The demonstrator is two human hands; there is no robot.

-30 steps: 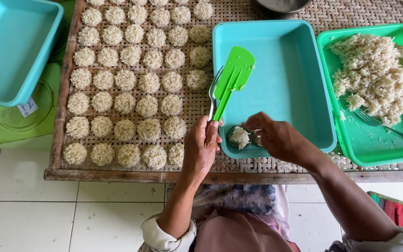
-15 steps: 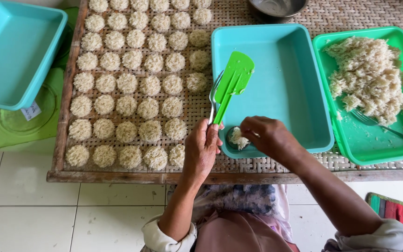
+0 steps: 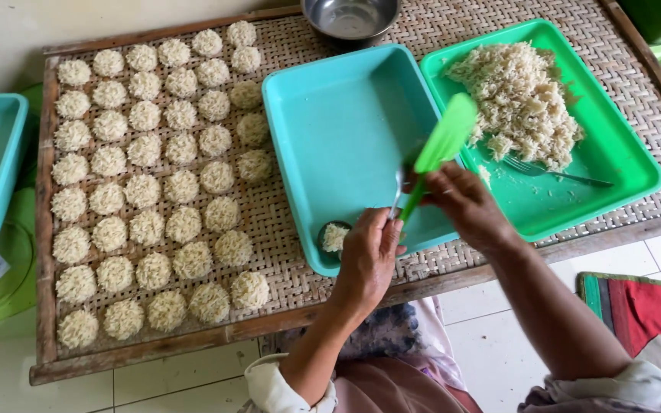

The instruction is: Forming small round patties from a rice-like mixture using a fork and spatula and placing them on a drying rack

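Over the teal tray (image 3: pixel 346 122), the right hand's (image 3: pixel 464 203) grip closes around the green spatula (image 3: pixel 439 149), blade raised above it.

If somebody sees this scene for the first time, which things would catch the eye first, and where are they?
First, the rows of small round noodle cakes covering the woven mat on the left. Next, the bright green tray at the right, holding a pile of loose noodles and a fork. In the middle, over the turquoise tray, the left hand holds a small filled mould and the right hand grips a green spatula.
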